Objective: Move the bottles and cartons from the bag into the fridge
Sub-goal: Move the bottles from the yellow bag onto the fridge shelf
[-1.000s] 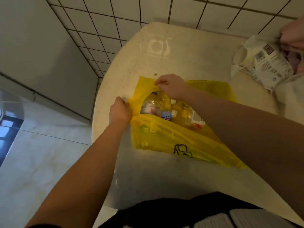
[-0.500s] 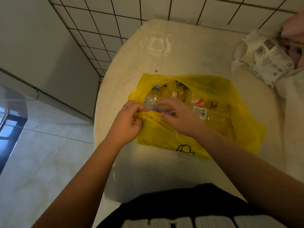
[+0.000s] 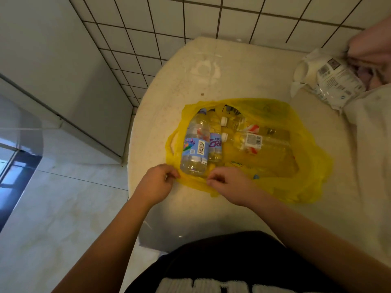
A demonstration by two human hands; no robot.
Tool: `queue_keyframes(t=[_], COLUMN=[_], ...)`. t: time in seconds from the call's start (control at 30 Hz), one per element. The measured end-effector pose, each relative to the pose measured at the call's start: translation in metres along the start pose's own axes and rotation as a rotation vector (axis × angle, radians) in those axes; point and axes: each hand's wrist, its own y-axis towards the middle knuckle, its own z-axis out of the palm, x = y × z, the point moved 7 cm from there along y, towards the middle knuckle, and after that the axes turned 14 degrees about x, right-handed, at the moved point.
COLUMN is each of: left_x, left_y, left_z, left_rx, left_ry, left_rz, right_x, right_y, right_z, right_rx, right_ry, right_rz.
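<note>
A yellow bag [image 3: 313, 166] lies spread open on a pale round worktop [image 3: 232, 81]. Inside it lie clear plastic bottles: a blue-labelled bottle [image 3: 194, 144] at the bag's left side and a red-and-white-labelled bottle [image 3: 254, 142] across its middle. The left hand [image 3: 155, 183] and right hand [image 3: 229, 185] pinch the bag's near rim with curled fingers.

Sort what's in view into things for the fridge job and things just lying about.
Job: yellow bag; blue-label bottles; red-and-white-label bottles; left hand and right hand, both pinching the bag's near edge.
Lying about: white printed packet; pale cloth.
</note>
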Motion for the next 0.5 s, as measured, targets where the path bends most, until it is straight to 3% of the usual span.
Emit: queue_keyframes(t=[0.1,0.17,0.37,0.5], left_x=[-0.021,-0.046,-0.09,-0.081], left_y=[-0.01,-0.008,0.039,0.058], left_z=[-0.02,-0.03,-0.017,-0.008], left_rx=[-0.261,-0.332,-0.18,-0.152], left_ry=[-0.116,-0.169,0.031,-0.025], left_rz=[0.005,0.021,-0.143,-0.248], right_x=[-0.016,-0.024,-0.03,-0.03], right_y=[-0.001,0.004,0.033,0.057], right_z=[-0.025,-0.042,-0.07,-0.072], right_rx=[-0.188,-0.266,-0.296,-0.234], right_ry=[0.093,0.081,-0.148,-0.135], right_rz=[0.039,0.057,0.126,0.194])
